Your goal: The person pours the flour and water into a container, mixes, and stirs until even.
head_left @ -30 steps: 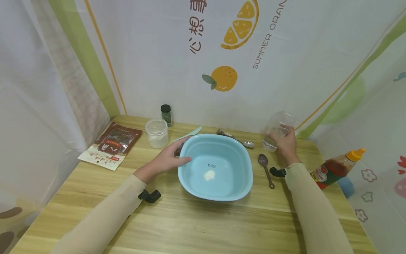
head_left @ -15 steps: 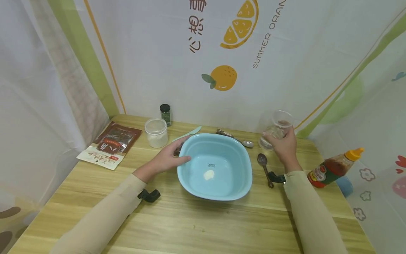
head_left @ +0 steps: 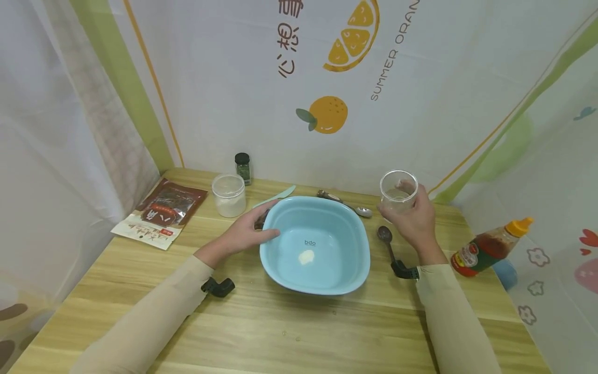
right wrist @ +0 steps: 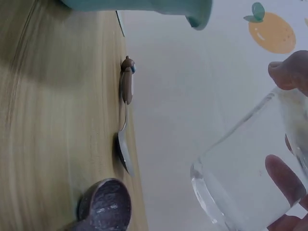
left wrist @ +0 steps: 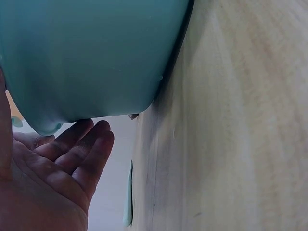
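A light blue plastic basin [head_left: 327, 270] stands on the wooden table, a small patch of white powder [head_left: 306, 257] on its floor. My left hand [head_left: 245, 228] grips the basin's left rim, thumb over the inside and fingers against the outer wall; the left wrist view shows those fingertips [left wrist: 98, 130] at the underside of the rim. To the right, my right hand [head_left: 416, 218] holds a clear cup [head_left: 392, 202] around its side, raised off the table with its mouth tipped. Clear liquid shows inside it. In the right wrist view, the cup's thick base [right wrist: 204, 192] hangs beyond the spoons.
Behind the basin lie a light green plastic knife [head_left: 275, 196] and a metal spoon [head_left: 362, 211]. A brown spoon [head_left: 385, 236] rests right of it. A sauce bottle [head_left: 488, 252] stands far right; a powder jar [head_left: 230, 197], black-capped spice jar [head_left: 243, 169] and spice packets [head_left: 163, 210] sit left.
My right hand has lifted the clear cup from the back of the table and brought it left and nearer, its mouth tipping. The left hand and basin have stayed put.
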Action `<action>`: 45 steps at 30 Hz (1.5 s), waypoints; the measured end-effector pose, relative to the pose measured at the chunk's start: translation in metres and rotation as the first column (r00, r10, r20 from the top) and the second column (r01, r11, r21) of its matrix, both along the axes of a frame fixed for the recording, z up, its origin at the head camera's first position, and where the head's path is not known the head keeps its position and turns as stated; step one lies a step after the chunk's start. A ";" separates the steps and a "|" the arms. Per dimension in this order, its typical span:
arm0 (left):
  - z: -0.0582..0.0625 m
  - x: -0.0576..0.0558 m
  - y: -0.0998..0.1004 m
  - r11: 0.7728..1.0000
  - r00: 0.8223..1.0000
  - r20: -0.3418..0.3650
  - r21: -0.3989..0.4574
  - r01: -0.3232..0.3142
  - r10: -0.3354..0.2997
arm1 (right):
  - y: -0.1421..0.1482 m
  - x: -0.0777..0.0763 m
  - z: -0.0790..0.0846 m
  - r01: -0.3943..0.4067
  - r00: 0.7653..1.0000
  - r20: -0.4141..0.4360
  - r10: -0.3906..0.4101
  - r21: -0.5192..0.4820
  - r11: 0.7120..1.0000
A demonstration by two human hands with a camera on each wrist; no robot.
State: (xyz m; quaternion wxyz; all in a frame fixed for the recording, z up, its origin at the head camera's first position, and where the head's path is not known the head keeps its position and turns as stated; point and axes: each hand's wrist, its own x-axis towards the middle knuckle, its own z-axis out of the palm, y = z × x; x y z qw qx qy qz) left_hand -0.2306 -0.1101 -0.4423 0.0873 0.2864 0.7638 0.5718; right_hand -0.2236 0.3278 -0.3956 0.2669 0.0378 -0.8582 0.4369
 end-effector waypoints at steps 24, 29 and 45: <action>0.002 -0.002 0.001 1.000 1.000 -0.003 -0.002 0.002 -0.002 | -0.002 -0.002 -0.014 -0.112 0.970 -0.171 0.173 0.318 0.941; 0.002 -0.001 0.001 1.000 1.000 0.002 -0.003 0.001 -0.001 | -0.002 -0.001 -0.015 -0.113 0.967 -0.173 0.189 0.372 0.921; 0.001 -0.002 -0.001 1.000 1.000 -0.019 -0.017 -0.004 0.004 | -0.001 -0.004 -0.015 -0.111 0.939 -0.219 0.266 0.537 0.836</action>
